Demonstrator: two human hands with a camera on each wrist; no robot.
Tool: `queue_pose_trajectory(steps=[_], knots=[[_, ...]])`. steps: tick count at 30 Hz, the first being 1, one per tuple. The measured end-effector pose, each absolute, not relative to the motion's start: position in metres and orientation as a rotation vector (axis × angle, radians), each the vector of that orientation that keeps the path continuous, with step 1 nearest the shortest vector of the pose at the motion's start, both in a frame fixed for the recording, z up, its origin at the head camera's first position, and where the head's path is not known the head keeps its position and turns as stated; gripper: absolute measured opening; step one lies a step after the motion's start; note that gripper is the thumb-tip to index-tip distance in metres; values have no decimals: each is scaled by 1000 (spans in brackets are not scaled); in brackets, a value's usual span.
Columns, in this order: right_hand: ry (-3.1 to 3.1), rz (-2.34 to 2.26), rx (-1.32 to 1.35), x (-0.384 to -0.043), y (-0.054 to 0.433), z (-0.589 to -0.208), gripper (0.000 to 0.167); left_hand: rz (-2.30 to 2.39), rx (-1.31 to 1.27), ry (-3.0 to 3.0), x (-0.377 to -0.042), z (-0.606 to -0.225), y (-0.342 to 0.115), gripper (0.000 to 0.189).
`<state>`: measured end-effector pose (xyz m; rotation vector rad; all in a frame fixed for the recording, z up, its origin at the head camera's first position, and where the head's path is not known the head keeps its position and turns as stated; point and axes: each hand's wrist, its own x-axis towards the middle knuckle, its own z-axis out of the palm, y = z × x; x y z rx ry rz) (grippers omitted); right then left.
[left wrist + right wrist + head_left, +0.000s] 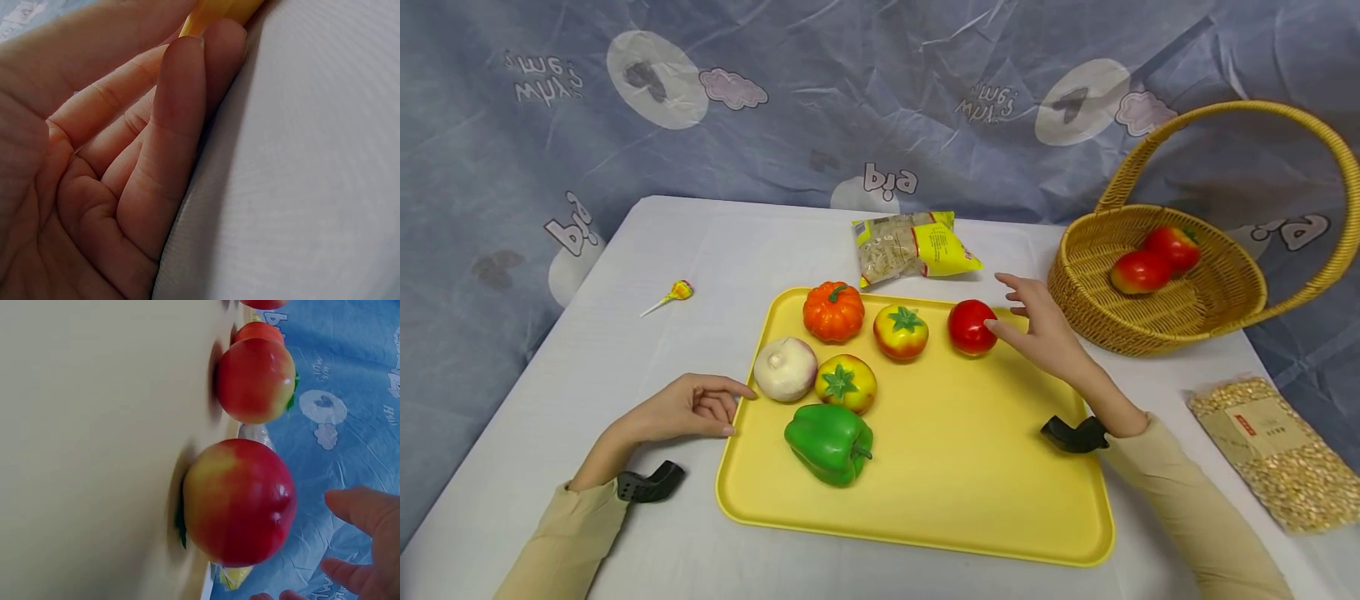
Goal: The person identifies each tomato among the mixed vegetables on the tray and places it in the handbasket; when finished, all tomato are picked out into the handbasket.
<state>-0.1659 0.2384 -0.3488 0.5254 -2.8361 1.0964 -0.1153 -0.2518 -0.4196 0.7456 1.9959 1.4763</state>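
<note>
On the yellow tray (970,467), a red toy tomato (972,327) lies near the far right corner. My right hand (1037,329) reaches over the tray's right side, fingers spread, its thumb overlapping the tomato in the head view. In the right wrist view this tomato (240,503) shows a yellow patch and a green leaf underneath, with a gap between it and the visible fingers (362,509). At the tray's left rim, my left hand (688,406) rests with loosely bent fingers. Its fingertips (181,69) meet the yellow edge in the left wrist view.
The tray also bears a pumpkin (833,312), an onion (785,369), two yellow-red tomatoes (901,333) and a green pepper (829,443). A wicker basket (1075,287) holds two red tomatoes (1141,272). Around stand a yellow packet (913,247), a lollipop (681,290) and a grain bag (1277,450).
</note>
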Motion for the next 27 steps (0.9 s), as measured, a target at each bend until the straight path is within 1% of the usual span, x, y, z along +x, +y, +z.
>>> queue_pose_trajectory(steps=[17,27], knots=[[-3064,1030,572,-171,218,-364,75,1510,770,1991,-115,-420,-253,45],[-3047,995,634,-168,213,-364,74,1498,761,1997,-115,-420,-253,45]])
